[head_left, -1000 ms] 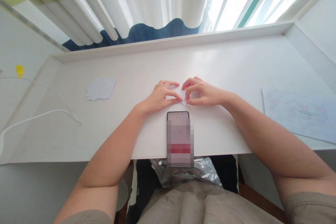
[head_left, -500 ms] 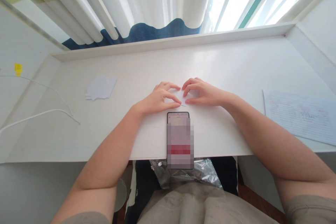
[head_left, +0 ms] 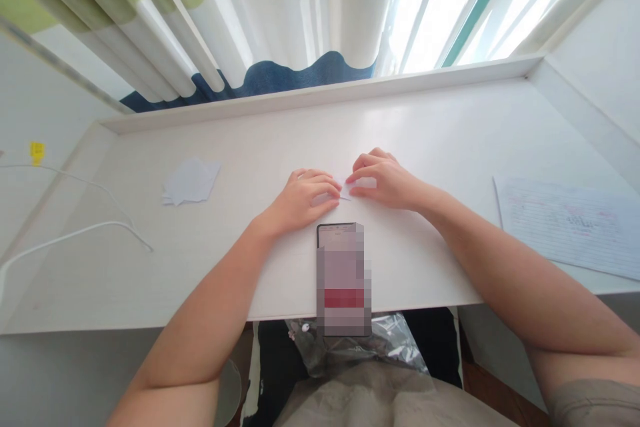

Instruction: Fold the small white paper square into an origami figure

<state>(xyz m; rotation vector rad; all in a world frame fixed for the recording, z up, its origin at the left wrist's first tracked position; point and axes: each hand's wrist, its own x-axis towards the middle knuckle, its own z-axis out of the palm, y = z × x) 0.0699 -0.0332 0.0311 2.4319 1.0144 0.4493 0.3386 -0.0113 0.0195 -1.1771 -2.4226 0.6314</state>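
A small piece of white paper [head_left: 345, 191] lies on the white desk, with a thin raised or folded edge towards me. My left hand [head_left: 306, 199] is curled over its left side, thumb and fingertips gripping it. From the other side, my right hand [head_left: 384, 180] has its bent fingers and thumb on the paper's right part. My palms and fingers cover most of the sheet, so its full shape is hidden. Just below the hands is a phone [head_left: 343, 267] with a blurred-out screen, its lower end reaching past the desk's front edge.
Several white paper pieces [head_left: 191, 181] lie in a loose pile at the left. A white cable [head_left: 85, 225] runs over the desk's left side. Lined sheets with writing [head_left: 570, 220] rest at the right. A raised ledge [head_left: 320, 95] borders the back, below the curtain [head_left: 280, 20].
My left fingers have closed in from a wider spread onto the paper. The right fingers have shifted slightly on it. The whole view has tilted a little upward.
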